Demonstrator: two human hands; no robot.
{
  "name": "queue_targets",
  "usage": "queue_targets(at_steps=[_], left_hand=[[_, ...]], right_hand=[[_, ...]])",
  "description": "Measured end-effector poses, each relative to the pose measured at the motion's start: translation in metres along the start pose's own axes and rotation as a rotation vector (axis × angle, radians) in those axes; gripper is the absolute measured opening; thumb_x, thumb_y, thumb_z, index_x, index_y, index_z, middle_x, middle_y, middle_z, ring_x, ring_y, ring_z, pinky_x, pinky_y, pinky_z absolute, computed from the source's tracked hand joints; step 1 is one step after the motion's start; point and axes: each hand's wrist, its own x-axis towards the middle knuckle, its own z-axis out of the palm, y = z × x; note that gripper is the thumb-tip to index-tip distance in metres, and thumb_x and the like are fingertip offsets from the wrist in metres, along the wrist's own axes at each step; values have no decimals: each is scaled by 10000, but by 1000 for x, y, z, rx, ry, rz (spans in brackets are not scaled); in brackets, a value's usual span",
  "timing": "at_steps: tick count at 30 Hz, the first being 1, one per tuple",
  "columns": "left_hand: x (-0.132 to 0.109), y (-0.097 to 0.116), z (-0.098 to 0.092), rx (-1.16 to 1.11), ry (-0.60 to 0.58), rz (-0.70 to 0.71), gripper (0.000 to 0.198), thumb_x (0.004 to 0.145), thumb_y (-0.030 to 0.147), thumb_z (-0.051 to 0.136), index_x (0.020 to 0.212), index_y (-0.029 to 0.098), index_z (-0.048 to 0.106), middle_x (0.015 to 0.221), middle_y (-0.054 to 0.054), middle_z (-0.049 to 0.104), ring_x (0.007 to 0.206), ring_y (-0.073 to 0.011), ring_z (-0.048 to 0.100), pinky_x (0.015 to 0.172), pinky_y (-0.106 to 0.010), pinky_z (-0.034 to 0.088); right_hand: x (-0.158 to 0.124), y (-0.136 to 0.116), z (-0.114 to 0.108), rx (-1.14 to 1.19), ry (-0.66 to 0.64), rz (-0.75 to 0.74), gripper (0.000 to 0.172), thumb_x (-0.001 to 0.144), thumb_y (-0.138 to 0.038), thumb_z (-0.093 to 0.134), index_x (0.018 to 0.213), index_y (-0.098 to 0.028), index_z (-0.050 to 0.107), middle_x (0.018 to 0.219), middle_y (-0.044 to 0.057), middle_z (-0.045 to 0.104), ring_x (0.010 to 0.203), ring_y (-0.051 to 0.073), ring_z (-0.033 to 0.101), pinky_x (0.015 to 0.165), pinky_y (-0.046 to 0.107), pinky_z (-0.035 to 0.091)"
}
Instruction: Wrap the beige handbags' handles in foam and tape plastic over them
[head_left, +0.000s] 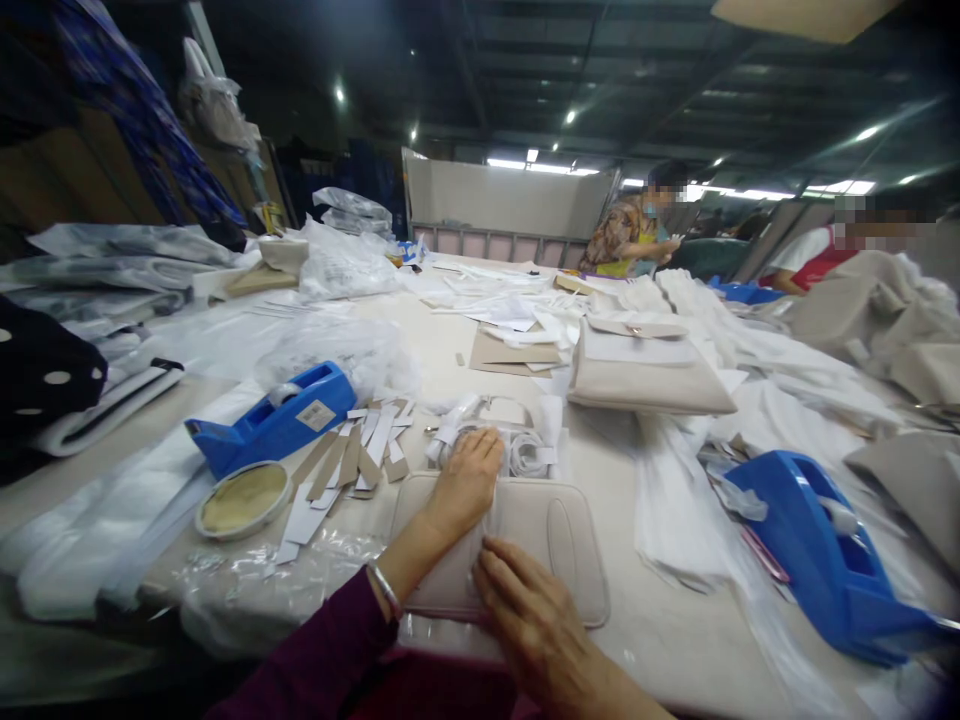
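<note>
Cluttered worktable [675, 620] — dim workshop, ceiling lights [525, 163]

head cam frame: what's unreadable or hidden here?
- Head view: the beige pouch has its left part covered by both hands; the left hand and right hand lie flat on it.
- Right tape dispenser: its near end runs off the right edge.
- Left tape dispenser: its label is too small to read.
- Tin: its contents are unclear.
- Co-workers' faces: blurred.
</note>
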Motion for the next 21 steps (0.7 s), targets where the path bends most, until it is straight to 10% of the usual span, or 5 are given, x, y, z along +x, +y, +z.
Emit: queue_targets(at_steps=[15,21], left_hand=[[26,-4,4,74,-110,13,359,870,92,434,1184,158,595,1298,-115,583,1171,-307,509,933,-523,445],[-19,-9,-9,-324,0,228,405,872,36,399,1186,169,617,1323,-93,578,1246,-182,506,1073,-403,429]], right_hand=[[1,0,3,33,-59,94,251,870,-87,549,1113,-63,608,1067,141,616,1208,252,492,1053,365,480],[-2,-6,2,18,-95,107,200,913,-114,501,1073,-84,616,1052,119,603,1180,237,494,1041,359,479]])
